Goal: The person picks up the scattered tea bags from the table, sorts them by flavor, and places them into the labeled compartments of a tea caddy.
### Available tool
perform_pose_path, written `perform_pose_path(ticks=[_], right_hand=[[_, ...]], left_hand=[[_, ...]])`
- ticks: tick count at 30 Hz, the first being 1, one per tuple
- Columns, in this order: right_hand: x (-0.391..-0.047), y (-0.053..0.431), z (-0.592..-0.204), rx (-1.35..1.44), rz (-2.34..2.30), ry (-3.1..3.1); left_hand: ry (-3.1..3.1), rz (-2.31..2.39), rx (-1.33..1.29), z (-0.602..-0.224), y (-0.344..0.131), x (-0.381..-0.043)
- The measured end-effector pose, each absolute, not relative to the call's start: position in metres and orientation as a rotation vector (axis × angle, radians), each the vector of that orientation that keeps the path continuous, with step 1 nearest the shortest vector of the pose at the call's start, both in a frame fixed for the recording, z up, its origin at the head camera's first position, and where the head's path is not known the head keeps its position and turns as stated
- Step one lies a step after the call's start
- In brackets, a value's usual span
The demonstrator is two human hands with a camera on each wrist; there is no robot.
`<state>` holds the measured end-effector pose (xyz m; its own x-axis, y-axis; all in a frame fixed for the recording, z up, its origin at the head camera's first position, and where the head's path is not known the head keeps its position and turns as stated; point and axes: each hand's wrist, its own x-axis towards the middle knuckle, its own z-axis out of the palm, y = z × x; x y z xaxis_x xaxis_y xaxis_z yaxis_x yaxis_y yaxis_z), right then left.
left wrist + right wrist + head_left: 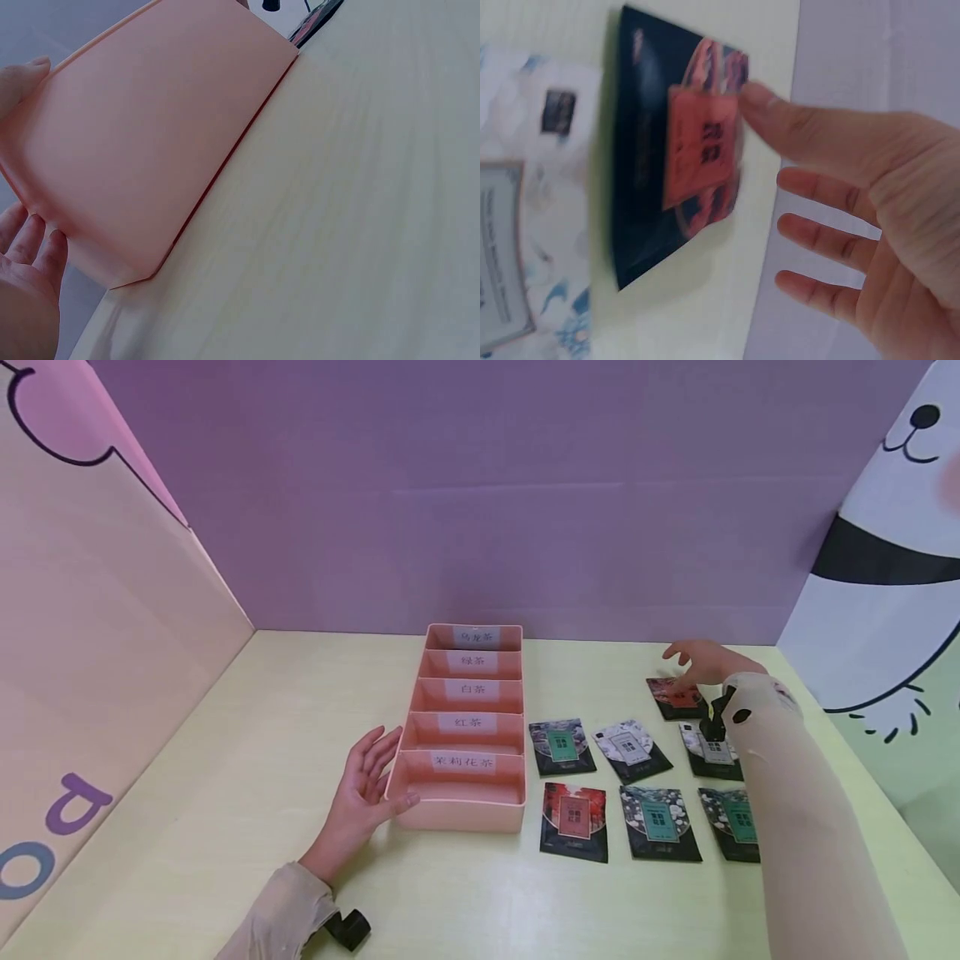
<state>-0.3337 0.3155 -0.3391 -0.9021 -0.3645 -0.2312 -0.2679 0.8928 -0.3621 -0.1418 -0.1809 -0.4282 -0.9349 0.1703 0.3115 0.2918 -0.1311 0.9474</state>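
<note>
My left hand [367,793] holds the near left corner of a pink compartment box [459,817], its thumb [21,84] at the front rim and the fingers against the left side wall. Five labelled compartments run from front to back. At the far right, my right hand [705,662] pinches the edge of a red and black tea packet [675,700]. Seen from the right wrist, the thumb presses on the packet's printed face [701,146]. The index finger is hidden behind it, and three other fingers [829,240] stand apart from the packet.
Right of the box lie a green-labelled packet [562,747], a white packet [632,750] and another white one [708,752]. The front row has a red packet [573,821] and two teal-labelled packets [660,822], [731,822], one partly behind my right sleeve. A purple panel [480,527] backs the table.
</note>
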Motion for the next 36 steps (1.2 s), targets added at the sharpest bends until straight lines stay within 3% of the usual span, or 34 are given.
perform_pose_path(ticks=[21,36], right_hand=[[-0.332,0.333,-0.355,-0.387,-0.529,2.749],[-0.332,0.349,-0.347,-0.259,-0.884,2.829]], left_hand=[[-1.988,-2.223,-0.57,-0.426,-0.178,-0.145],[-1.986,-2.227,-0.564,-0.427,-0.179,-0.145]])
